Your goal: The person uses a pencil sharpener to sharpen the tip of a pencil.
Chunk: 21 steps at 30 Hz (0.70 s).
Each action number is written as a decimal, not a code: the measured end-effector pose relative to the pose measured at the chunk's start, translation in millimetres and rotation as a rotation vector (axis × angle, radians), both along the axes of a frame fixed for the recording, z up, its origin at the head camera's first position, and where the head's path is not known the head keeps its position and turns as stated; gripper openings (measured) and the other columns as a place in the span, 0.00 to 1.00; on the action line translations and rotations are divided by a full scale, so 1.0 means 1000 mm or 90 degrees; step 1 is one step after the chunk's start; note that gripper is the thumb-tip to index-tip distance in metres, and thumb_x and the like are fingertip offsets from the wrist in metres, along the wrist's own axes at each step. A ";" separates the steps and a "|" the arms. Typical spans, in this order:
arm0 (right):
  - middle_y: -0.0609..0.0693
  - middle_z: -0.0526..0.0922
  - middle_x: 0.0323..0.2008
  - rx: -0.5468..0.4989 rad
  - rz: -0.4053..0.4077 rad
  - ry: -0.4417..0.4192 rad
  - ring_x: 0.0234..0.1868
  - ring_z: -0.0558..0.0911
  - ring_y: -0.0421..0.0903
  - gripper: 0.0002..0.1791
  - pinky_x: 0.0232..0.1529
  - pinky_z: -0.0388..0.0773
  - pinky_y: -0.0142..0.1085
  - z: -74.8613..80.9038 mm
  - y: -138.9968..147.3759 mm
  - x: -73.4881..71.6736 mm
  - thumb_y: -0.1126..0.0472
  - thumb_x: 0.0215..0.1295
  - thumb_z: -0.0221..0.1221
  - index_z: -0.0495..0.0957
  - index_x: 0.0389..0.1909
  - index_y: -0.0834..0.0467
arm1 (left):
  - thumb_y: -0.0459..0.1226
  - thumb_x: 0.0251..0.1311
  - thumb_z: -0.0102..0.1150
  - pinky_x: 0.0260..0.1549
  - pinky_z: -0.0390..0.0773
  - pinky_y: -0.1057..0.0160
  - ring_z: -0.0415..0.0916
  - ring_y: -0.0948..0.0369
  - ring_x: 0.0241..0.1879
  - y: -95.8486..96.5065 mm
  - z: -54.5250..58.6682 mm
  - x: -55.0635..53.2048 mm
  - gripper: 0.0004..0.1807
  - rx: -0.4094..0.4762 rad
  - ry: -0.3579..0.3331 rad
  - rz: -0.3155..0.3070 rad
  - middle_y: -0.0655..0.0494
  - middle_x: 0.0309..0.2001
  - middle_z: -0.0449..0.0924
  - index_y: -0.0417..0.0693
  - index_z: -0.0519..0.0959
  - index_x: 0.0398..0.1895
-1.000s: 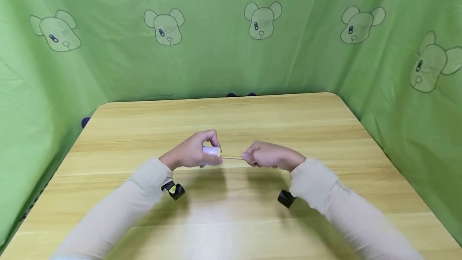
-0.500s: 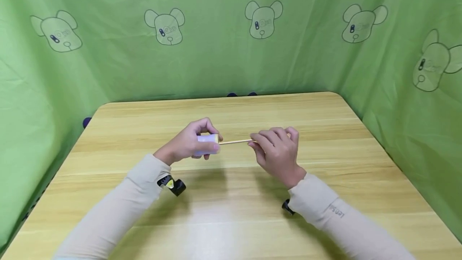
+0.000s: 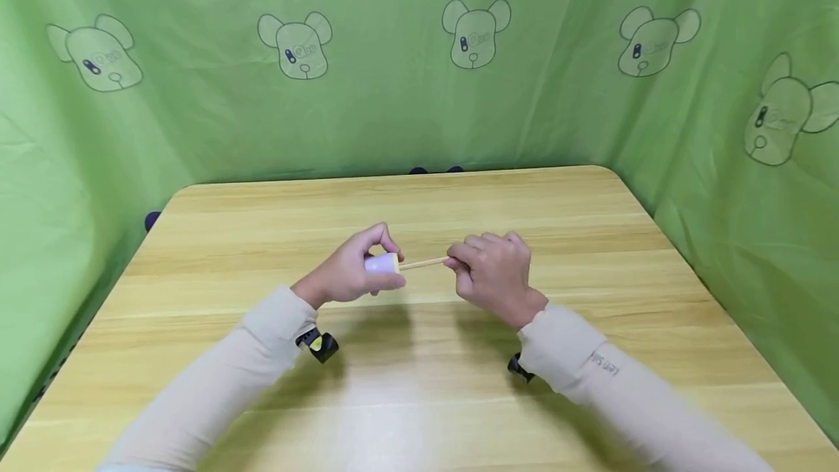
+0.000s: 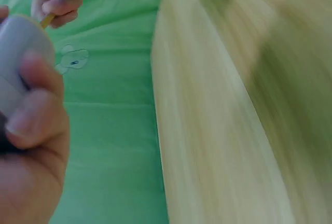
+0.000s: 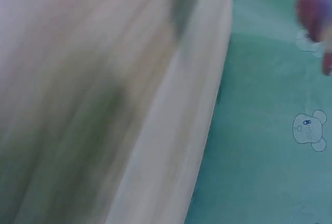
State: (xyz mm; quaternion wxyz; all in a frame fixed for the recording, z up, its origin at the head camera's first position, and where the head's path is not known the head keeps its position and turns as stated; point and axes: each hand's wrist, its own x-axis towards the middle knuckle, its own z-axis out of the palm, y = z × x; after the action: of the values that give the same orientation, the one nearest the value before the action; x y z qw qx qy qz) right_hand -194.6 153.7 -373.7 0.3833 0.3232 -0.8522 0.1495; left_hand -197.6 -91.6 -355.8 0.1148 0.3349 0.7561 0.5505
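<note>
My left hand [image 3: 350, 268] grips a small pale lilac cylinder [image 3: 380, 264] with a yellowish rim, its thumb along the near side. From the rimmed end a thin yellow stick [image 3: 422, 264] extends rightward to my right hand [image 3: 493, 272], which pinches it with curled fingers. Both hands are above the table. In the left wrist view, the cylinder [image 4: 21, 53] looms close, and the yellow stick [image 4: 47, 21] runs to the right hand [image 4: 59, 1]. At the right wrist view's edge, the left hand [image 5: 311, 11] is blurred. Whatever part of the stick lies inside the cylinder is hidden.
A wood-grain table [image 3: 419, 399] spreads under both arms. Green curtains [image 3: 387, 115] printed with bear heads enclose its back and sides. Each wrist carries a small black camera, such as the black camera [image 3: 323, 347] below the left cuff.
The right hand has turned about the stick since a second ago, from a low fist to knuckles raised. Both hands rose, then the left came down a little. The cylinder stays in the left hand.
</note>
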 end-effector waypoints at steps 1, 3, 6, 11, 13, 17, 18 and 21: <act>0.41 0.68 0.10 0.036 0.005 -0.130 0.11 0.66 0.42 0.18 0.13 0.56 0.37 0.007 0.001 0.002 0.53 0.66 0.54 0.78 0.15 0.48 | 0.30 0.50 0.68 0.19 0.73 0.66 0.72 0.58 0.24 0.000 -0.002 -0.001 0.17 -0.036 0.068 0.004 0.46 0.41 0.75 0.42 0.68 0.36; 0.41 0.64 0.10 0.099 -0.014 -0.366 0.12 0.63 0.40 0.19 0.13 0.54 0.34 0.022 0.003 0.004 0.52 0.68 0.54 0.75 0.15 0.47 | 0.33 0.49 0.71 0.23 0.76 0.66 0.73 0.58 0.29 0.000 -0.007 -0.001 0.19 -0.094 0.193 0.013 0.47 0.41 0.75 0.43 0.69 0.37; 0.40 0.62 0.10 0.152 -0.043 -0.518 0.13 0.61 0.39 0.20 0.14 0.54 0.33 0.039 0.005 0.003 0.51 0.70 0.54 0.73 0.16 0.46 | 0.37 0.48 0.73 0.26 0.77 0.65 0.72 0.58 0.34 0.001 -0.010 -0.002 0.22 -0.138 0.298 0.021 0.50 0.41 0.75 0.43 0.70 0.41; 0.38 0.64 0.11 0.184 -0.042 -0.309 0.13 0.65 0.38 0.16 0.15 0.61 0.37 0.037 0.005 0.005 0.51 0.68 0.58 0.75 0.20 0.48 | 0.43 0.50 0.73 0.29 0.77 0.63 0.73 0.58 0.36 -0.002 -0.001 -0.005 0.27 -0.204 0.325 0.059 0.50 0.45 0.76 0.42 0.72 0.48; 0.38 0.66 0.11 0.200 -0.046 -0.239 0.14 0.68 0.38 0.15 0.22 0.68 0.42 0.031 0.004 0.006 0.51 0.67 0.59 0.75 0.20 0.49 | 0.46 0.51 0.72 0.31 0.78 0.62 0.74 0.58 0.36 -0.003 0.003 -0.005 0.29 -0.268 0.346 0.076 0.49 0.45 0.78 0.41 0.73 0.52; 0.40 0.71 0.15 0.193 -0.015 -0.194 0.16 0.72 0.40 0.12 0.32 0.72 0.44 0.023 -0.001 0.004 0.56 0.67 0.60 0.76 0.23 0.53 | 0.51 0.53 0.70 0.32 0.78 0.61 0.76 0.58 0.35 -0.003 0.009 -0.005 0.32 -0.378 0.371 0.093 0.47 0.43 0.80 0.41 0.74 0.55; 0.41 0.72 0.16 0.179 0.004 -0.200 0.17 0.71 0.39 0.10 0.30 0.73 0.42 0.021 -0.003 0.003 0.57 0.67 0.60 0.76 0.26 0.54 | 0.51 0.53 0.70 0.32 0.78 0.61 0.76 0.58 0.35 -0.003 0.009 -0.006 0.32 -0.389 0.375 0.092 0.47 0.42 0.80 0.40 0.74 0.56; 0.45 0.76 0.21 0.131 0.057 -0.187 0.18 0.72 0.40 0.06 0.22 0.71 0.38 0.016 -0.006 0.000 0.61 0.64 0.63 0.77 0.33 0.58 | 0.50 0.54 0.70 0.32 0.79 0.62 0.76 0.58 0.35 -0.002 0.011 -0.007 0.32 -0.389 0.363 0.083 0.47 0.42 0.80 0.39 0.74 0.56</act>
State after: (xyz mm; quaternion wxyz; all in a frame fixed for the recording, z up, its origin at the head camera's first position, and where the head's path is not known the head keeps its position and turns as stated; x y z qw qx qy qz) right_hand -194.2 147.9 -358.0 0.2127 0.3728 -0.8947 0.1238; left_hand -204.9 -93.7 -345.0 -0.0402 0.3755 0.9057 0.1926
